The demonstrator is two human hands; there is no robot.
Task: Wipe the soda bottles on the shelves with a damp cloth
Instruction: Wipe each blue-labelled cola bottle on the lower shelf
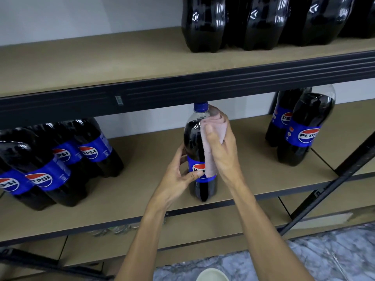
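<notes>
A: Arm pose?
B: Both forearms reached up and forward to the middle shelf (pixel 142 157).
A: And the left hand (pixel 177 173)?
B: It gripped the bottle (pixel 192 138) at the label, thumb on the front, fingers round the back.
A: And the right hand (pixel 221 151)?
B: Fingers curled on a pink cloth (pixel 208 163), pressing it to the bottle's shoulder under the blue cap (pixel 200 107). The cloth's tail hung to the label.
A: Bottle location?
B: Upright near the shelf's front edge, between the left group (pixel 60 159) and the right pair (pixel 300 128).
</notes>
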